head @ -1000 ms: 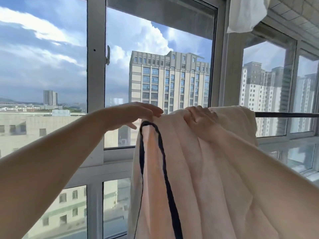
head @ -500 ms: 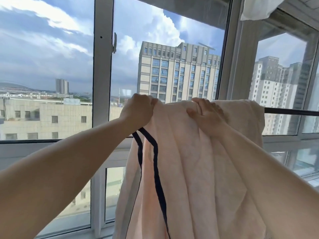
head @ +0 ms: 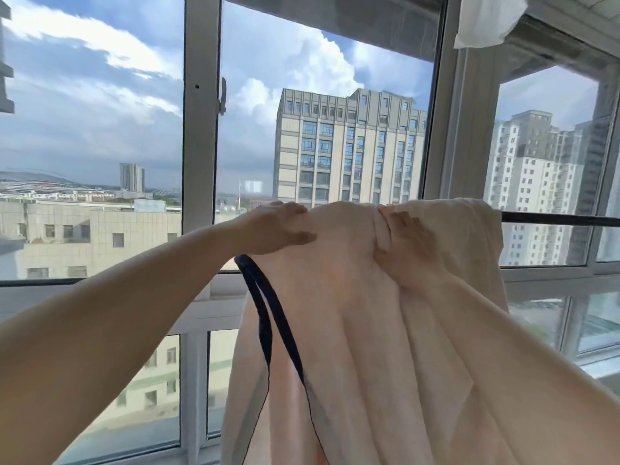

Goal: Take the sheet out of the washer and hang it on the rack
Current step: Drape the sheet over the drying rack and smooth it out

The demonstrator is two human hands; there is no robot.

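Both hands, left hand (head: 280, 228) and right hand (head: 407, 241), grip sheet (head: 352, 330) over rail (head: 560, 219); we judge spreading comes next

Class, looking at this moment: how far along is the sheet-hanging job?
Done: the pale pink sheet with navy trim is already draped over the dark rack bar. In hand: the left hand and right hand grip its bunched top. Left: spreading it along the bar.
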